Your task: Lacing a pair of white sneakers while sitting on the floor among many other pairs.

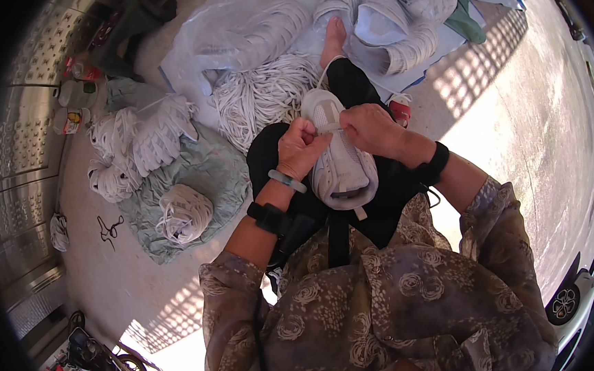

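A white sneaker [343,172] rests on my lap, its toe pointing away and its heel opening toward me. My left hand [300,149] is closed at the shoe's left side, fingertips pinched near the lacing area. From the other side my right hand [376,132] pinches a white shoelace [333,126] that crosses the front of the shoe. Whether the left fingers also grip the lace is hard to make out. Loose lace runs beyond the toe, past my dark trouser leg.
A heap of white laces [263,98] lies just beyond my knees. Nested white shoe uppers [266,32] sit on plastic sheeting behind it. At left, more white shoes [159,133] and a single shoe [185,214] rest on green cloth [141,227]. A motorbike [109,360] stands at lower left.
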Demonstrator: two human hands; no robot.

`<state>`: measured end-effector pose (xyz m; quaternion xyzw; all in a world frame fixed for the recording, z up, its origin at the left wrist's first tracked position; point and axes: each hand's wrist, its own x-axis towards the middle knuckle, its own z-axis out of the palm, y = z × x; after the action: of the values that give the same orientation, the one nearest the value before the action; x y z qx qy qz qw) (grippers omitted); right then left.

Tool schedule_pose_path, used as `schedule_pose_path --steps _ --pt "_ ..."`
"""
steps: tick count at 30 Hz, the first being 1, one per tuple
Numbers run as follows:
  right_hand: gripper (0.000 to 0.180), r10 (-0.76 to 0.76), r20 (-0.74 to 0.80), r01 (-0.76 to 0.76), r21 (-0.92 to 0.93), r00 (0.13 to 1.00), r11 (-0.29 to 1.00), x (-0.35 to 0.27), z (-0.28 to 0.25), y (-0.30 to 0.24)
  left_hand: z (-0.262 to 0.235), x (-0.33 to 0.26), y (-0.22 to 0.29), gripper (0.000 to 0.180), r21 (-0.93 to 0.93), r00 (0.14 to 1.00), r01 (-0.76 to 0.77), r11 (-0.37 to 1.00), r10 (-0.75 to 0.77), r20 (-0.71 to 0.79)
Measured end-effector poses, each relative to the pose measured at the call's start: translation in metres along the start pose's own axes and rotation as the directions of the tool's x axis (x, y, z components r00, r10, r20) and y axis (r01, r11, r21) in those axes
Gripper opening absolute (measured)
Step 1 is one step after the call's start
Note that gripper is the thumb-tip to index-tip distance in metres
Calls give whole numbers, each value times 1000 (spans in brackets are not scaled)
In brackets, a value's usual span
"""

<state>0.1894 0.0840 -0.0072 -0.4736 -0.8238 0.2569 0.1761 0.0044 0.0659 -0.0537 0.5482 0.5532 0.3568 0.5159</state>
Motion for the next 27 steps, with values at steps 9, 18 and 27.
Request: schedule_pose_path --steps 9,18,27 --pt "10 10 273 56 -234 962 970 10 -6 -11 -1 0 -3 23 -15 996 40 999 -39 77" --pt "5 94 267 -193 376 959 906 8 12 14 -9 5 -2 27 2 989 51 999 -51 136" --pt "6 -13 -206 71 280 979 957 -10 33 6 -1 3 5 23 67 997 -11 998 6 75"
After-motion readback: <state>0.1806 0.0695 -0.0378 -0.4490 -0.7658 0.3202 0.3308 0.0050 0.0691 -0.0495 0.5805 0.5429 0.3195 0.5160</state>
